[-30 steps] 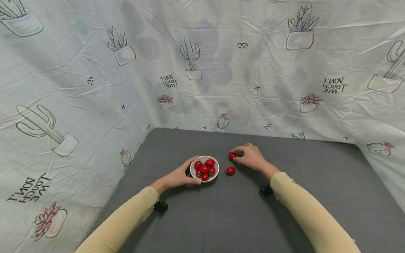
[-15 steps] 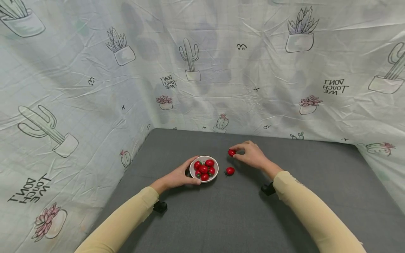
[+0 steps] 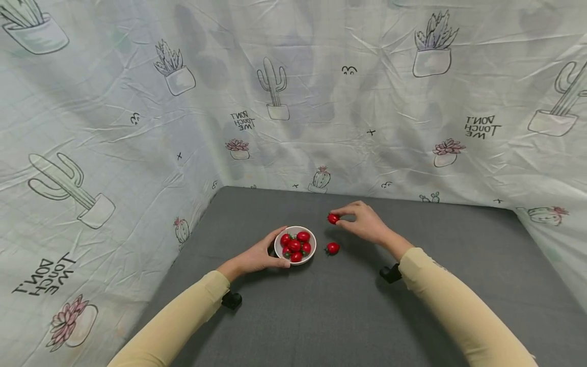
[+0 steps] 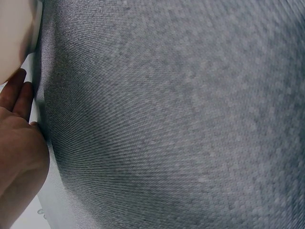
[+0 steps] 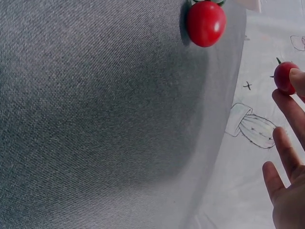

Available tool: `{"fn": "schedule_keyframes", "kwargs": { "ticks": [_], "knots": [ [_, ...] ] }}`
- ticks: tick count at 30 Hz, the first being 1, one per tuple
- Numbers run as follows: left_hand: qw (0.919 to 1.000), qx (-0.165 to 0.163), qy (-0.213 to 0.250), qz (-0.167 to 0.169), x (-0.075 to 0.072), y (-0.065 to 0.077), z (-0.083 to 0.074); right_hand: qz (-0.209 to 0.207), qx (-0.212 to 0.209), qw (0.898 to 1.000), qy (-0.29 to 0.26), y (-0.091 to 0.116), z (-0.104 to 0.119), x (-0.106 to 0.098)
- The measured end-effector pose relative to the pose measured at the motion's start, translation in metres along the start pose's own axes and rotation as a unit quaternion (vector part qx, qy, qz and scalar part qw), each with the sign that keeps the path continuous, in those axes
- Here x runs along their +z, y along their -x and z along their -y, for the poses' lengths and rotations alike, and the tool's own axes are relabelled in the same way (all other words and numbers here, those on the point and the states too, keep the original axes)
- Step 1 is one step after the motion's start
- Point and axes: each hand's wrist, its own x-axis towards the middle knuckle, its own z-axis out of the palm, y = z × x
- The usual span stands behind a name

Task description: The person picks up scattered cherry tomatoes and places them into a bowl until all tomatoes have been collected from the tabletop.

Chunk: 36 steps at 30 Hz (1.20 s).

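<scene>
A small white bowl [image 3: 315, 251] stands on the grey table with several red cherry tomatoes [image 3: 294, 245] in it. My left hand [image 3: 257, 257] holds it from the left, thumb at the near side and fingers round the far side. In the left wrist view the outer wall of the bowl [image 4: 16, 38] shows above the fingertips. Right of the bowl, my right hand [image 3: 364, 223] pinches one cherry tomato [image 5: 284, 78] between thumb and fingertip, raised off the cloth, the other fingers spread. Another cherry tomato [image 3: 332, 248], green-stemmed, lies between bowl and right wrist.
Dark grey cloth covers the table [image 3: 302, 316]. A pale curtain [image 3: 321, 127] printed with cacti hangs along the back and left edges. Black wrist cameras [image 3: 390, 273] sit under both sleeves.
The right hand has lifted its cherry tomato slightly up and to the left, away from the cloth. The left hand and bowl stay in place; the head view shifts a little.
</scene>
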Motion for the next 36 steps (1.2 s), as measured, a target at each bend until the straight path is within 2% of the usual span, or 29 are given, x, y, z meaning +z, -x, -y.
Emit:
{"fn": "schedule_keyframes", "kwargs": {
  "ticks": [6, 21, 29, 36],
  "knots": [
    [1.0000, -0.003, -0.001, 0.000, -0.001, 0.000, 0.000, 0.010, -0.015, 1.000, 0.001, 0.001, 0.007, 0.001],
    [0.9996, -0.017, 0.006, -0.021, 0.010, -0.012, -0.008, 0.054, -0.061, 0.996, -0.036, -0.009, 0.006, -0.011],
    [0.9995, -0.020, 0.015, -0.021, 0.009, -0.013, -0.007, 0.061, -0.076, 0.995, -0.033, -0.011, 0.013, -0.008],
    [0.9996, -0.018, 0.006, -0.022, 0.009, -0.014, -0.006, 0.072, -0.095, 0.992, -0.036, -0.015, 0.017, -0.006]
  ]
}}
